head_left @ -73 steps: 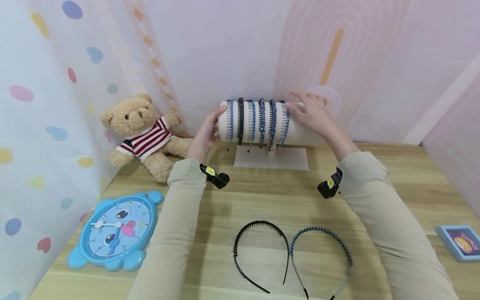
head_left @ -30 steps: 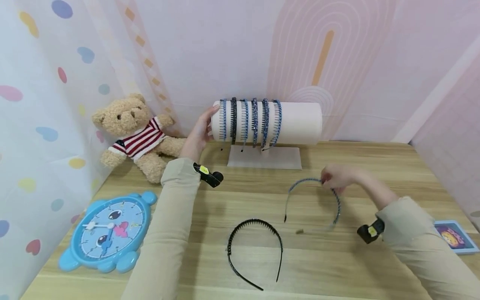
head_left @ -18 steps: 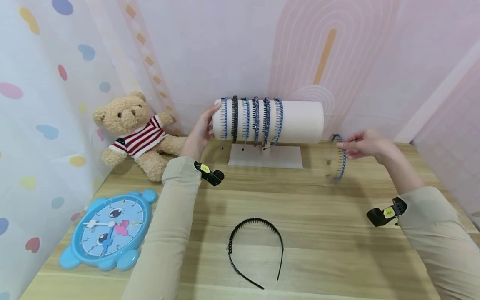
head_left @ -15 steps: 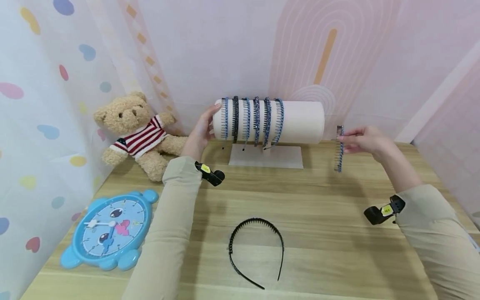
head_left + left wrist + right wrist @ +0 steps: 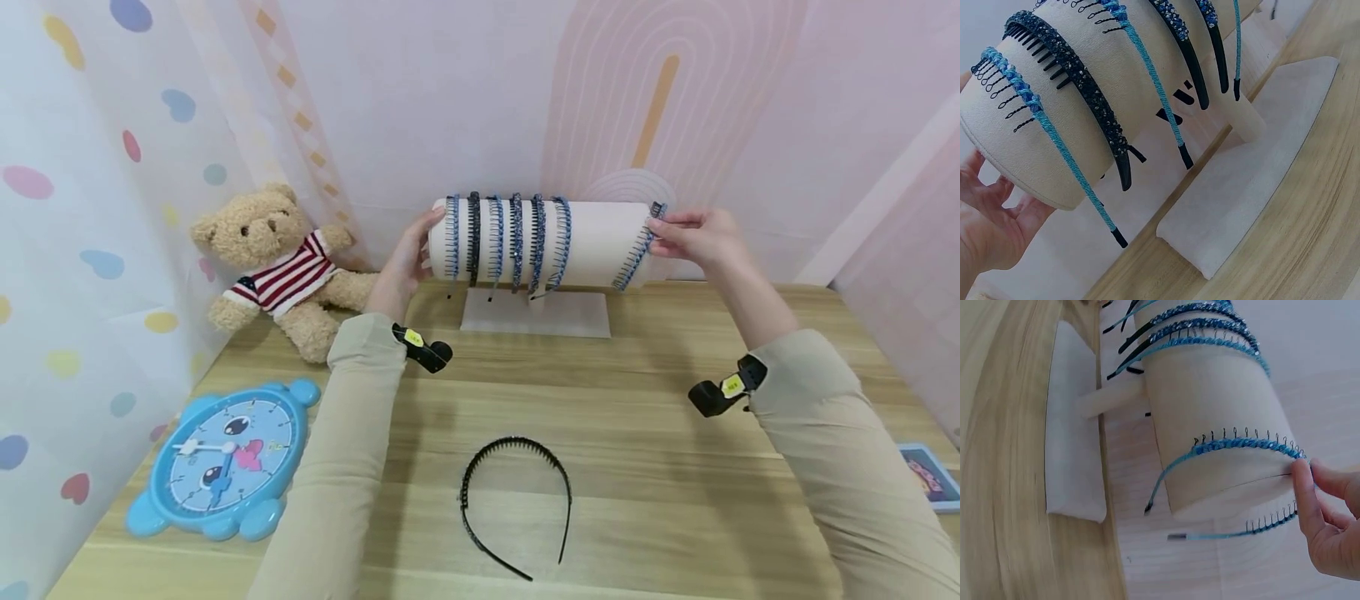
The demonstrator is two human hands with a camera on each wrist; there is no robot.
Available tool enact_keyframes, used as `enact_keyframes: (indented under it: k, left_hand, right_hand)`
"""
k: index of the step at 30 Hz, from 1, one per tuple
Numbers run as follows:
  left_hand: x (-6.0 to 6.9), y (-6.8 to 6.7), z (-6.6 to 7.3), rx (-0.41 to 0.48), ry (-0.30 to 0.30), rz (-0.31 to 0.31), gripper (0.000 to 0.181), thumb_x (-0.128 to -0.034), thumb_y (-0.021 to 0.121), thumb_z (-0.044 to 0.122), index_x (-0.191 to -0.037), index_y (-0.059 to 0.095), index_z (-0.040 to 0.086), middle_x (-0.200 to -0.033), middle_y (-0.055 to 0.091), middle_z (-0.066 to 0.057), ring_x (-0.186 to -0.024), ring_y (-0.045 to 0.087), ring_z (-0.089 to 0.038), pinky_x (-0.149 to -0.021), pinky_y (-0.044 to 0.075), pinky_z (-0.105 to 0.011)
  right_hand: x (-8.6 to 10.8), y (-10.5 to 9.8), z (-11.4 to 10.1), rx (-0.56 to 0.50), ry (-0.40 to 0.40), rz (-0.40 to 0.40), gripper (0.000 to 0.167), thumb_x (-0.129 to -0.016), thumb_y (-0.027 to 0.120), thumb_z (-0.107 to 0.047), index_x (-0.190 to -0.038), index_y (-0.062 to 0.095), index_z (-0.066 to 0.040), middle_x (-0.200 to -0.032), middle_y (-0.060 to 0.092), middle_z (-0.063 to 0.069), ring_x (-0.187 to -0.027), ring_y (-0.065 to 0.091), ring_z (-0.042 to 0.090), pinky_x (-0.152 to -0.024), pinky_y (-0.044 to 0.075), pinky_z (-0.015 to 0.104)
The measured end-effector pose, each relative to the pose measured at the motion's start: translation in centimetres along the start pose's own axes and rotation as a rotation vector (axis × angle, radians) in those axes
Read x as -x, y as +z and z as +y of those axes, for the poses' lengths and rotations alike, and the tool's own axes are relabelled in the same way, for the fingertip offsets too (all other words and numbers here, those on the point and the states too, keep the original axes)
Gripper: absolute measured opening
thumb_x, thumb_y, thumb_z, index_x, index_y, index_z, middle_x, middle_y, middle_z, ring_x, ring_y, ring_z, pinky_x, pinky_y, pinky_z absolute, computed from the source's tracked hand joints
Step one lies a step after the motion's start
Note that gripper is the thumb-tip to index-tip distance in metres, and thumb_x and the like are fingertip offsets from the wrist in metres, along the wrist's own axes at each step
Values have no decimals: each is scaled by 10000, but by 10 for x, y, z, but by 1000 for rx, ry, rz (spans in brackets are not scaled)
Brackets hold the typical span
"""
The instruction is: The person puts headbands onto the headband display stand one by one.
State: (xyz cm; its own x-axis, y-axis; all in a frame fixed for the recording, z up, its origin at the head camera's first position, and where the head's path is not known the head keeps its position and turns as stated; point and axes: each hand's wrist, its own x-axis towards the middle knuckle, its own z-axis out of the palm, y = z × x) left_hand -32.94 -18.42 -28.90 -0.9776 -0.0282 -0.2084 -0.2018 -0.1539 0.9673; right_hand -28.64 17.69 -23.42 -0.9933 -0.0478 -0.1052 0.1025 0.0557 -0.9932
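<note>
A cream padded roll of a headband stand point(image 5: 600, 242) carries several blue and black toothed headbands. My left hand point(image 5: 405, 254) grips the roll's left end; in the left wrist view the hand point(image 5: 997, 225) cups that end beside a blue braided headband point(image 5: 1069, 150). Between thumb and fingers, my right hand point(image 5: 701, 242) pinches another blue headband point(image 5: 637, 250), tilted at the roll's right end. The right wrist view shows this headband point(image 5: 1241, 444) partly around the roll, with one tip on each side. A black toothed headband point(image 5: 513, 442) lies on the table in front.
A teddy bear point(image 5: 300, 267) in a striped shirt sits left of the stand. The blue toy clock point(image 5: 225, 458) lies at front left, and a small blue-framed picture point(image 5: 930, 475) at right. Behind the table point(image 5: 637, 500) hangs a patterned cloth point(image 5: 465, 100).
My right hand left the roll, picked up the blue headband from the table, turned it edge-on and brought it left onto the roll's right end. My left hand stays on the left end.
</note>
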Motion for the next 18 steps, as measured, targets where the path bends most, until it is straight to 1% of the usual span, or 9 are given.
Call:
enact_keyframes:
  k: [2, 3, 5, 6, 8, 10, 13, 15, 18]
  left_hand:
    - [0, 0, 0, 0, 1, -1, 529, -839, 537, 495, -1312, 440, 278, -1286, 471, 72, -1126, 382, -151, -917, 336, -349]
    - [0, 0, 0, -1, 4, 0, 528, -838, 538, 496, -1309, 445, 273, -1288, 471, 69, -1127, 383, -154, -921, 337, -352]
    - [0, 0, 0, -7, 9, -3, 530, -839, 534, 499, -1309, 445, 271, -1311, 460, 64, -1142, 380, -162, -931, 335, -359]
    - [1, 1, 0, -9, 11, -1, 531, -837, 536, 501, -1307, 447, 271, -1323, 455, 60, -1149, 378, -167, -934, 336, -363]
    - [1, 1, 0, -10, 11, 2, 533, -831, 542, 506, -1303, 451, 273, -1342, 447, 55, -1161, 376, -173, -935, 335, -367]
    - [1, 1, 0, -10, 10, 4, 534, -830, 540, 511, -1301, 451, 274, -1352, 440, 51, -1170, 372, -175, -936, 335, -366]
    - [0, 0, 0, -10, 8, 6, 534, -831, 539, 513, -1299, 452, 273, -1358, 438, 50, -1177, 368, -175, -941, 333, -366]
    - [-1, -1, -1, -11, 10, 5, 531, -832, 537, 511, -1300, 449, 276, -1357, 440, 51, -1172, 368, -176, -936, 336, -364]
    - [-1, 0, -1, -14, 15, 3, 527, -838, 532, 503, -1308, 440, 283, -1360, 439, 52, -1164, 371, -175, -931, 339, -363]
  right_hand:
    - [-4, 4, 2, 90, -47, 51, 363, -794, 685, -211, -1048, 517, -12, -742, 626, -69, -596, 625, 38, -594, 525, 182]
    - [-5, 6, 3, 152, -74, 75, 436, -797, 681, -246, -1129, 510, -20, -842, 639, -34, -667, 632, 49, -617, 529, 189]
    - [-8, 9, 6, 315, -145, 119, 571, -821, 648, -318, -1280, 448, -44, -1084, 615, 45, -876, 640, 124, -724, 537, 244]
    - [-9, 11, 8, 394, -177, 135, 616, -835, 626, -351, -1334, 410, -63, -1217, 554, 82, -995, 612, 171, -795, 526, 288]
    - [-11, 13, 9, 517, -242, 132, 626, -869, 571, -384, -1379, 372, -81, -1387, 417, 151, -1180, 511, 282, -917, 470, 390]
    - [-14, 16, 10, 602, -320, 109, 561, -899, 532, -371, -1353, 416, -63, -1409, 399, 175, -1257, 429, 345, -989, 398, 456]
    - [-16, 21, 8, 670, -393, 58, 488, -920, 514, -341, -1282, 496, -15, -1345, 460, 217, -1260, 417, 363, -1018, 354, 484]
    - [-18, 24, 5, 714, -407, 33, 491, -923, 507, -347, -1273, 501, -2, -1340, 466, 220, -1282, 389, 359, -1043, 314, 497]
    - [-20, 30, 1, 772, -375, 1, 514, -925, 488, -383, -1283, 492, -14, -1383, 423, 204, -1334, 306, 353, -1080, 235, 518]
